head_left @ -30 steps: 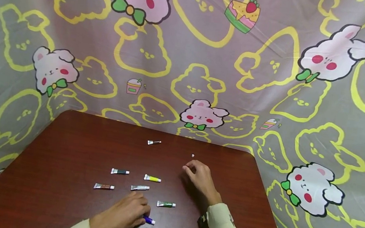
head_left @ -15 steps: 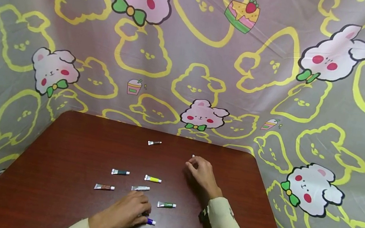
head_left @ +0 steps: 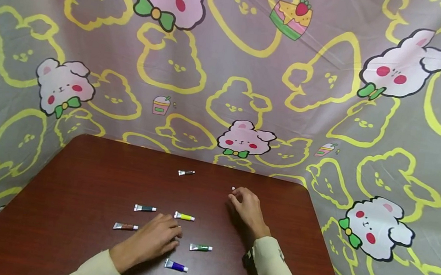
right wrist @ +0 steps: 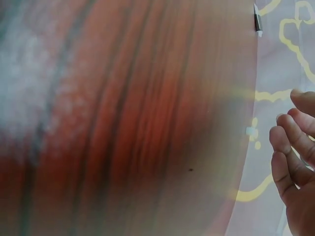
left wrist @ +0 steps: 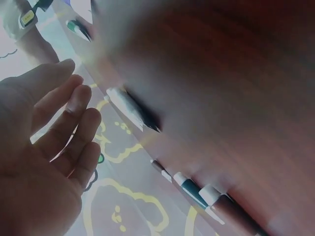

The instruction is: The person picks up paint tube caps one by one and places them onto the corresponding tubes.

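My left hand [head_left: 159, 236] hovers over the spot where a silver-white paint tube lay, hiding nearly all of that tube. In the left wrist view its fingers [left wrist: 74, 132] are loosely bent, holding nothing, and a whitish tube [left wrist: 125, 105] lies apart from them. Just in front of that hand lies a blue paint tube [head_left: 176, 266], with a green paint tube [head_left: 201, 248] to its right. Farther right, my right hand [head_left: 250, 210] is held with relaxed fingers beside a small white piece [head_left: 233, 188], perhaps a cap. Nothing shows between its fingers in the right wrist view.
Left of the left hand are a brown tube [head_left: 125, 227] and a dark teal tube [head_left: 145, 209]. A yellow tube [head_left: 184, 216] lies just beyond it. One small dark tube [head_left: 186, 173] is near the far edge of the table [head_left: 86, 171]. Patterned cloth [head_left: 187, 72] surrounds the table.
My left hand has left the blue tube, which now shows whole, and moved forward and slightly left over the silver-white tube. My right hand has shifted slightly right and forward.
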`<state>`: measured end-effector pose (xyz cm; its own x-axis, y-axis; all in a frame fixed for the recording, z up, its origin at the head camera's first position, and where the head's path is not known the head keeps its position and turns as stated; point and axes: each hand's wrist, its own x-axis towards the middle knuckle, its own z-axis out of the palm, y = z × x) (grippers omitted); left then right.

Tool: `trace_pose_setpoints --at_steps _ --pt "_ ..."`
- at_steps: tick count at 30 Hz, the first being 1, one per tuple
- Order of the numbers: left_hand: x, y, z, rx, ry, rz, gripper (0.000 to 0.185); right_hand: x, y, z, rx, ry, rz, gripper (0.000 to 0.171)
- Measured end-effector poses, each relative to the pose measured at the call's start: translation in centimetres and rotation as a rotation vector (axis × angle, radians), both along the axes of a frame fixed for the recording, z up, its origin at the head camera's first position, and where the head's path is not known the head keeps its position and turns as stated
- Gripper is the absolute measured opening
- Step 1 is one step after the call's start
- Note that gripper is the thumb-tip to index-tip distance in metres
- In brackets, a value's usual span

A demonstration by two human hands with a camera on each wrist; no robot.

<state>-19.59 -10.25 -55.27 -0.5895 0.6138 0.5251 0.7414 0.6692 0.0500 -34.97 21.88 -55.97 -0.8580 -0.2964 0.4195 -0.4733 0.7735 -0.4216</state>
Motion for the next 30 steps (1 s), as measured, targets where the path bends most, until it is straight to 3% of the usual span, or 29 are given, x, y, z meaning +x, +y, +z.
trace_pose_setpoints --at_steps 13,30 --pt "-3.0 0.6 0.5 -0.01 0.014 0.112 0.025 -0.6 0.4 -0.2 -0.013 -0.049 -0.035 0.019" --pt "-8.0 0.3 -0.3 0.05 -0.02 0.198 0.022 -1.3 0.8 -0.3 -0.018 -0.071 -0.061 0.016"
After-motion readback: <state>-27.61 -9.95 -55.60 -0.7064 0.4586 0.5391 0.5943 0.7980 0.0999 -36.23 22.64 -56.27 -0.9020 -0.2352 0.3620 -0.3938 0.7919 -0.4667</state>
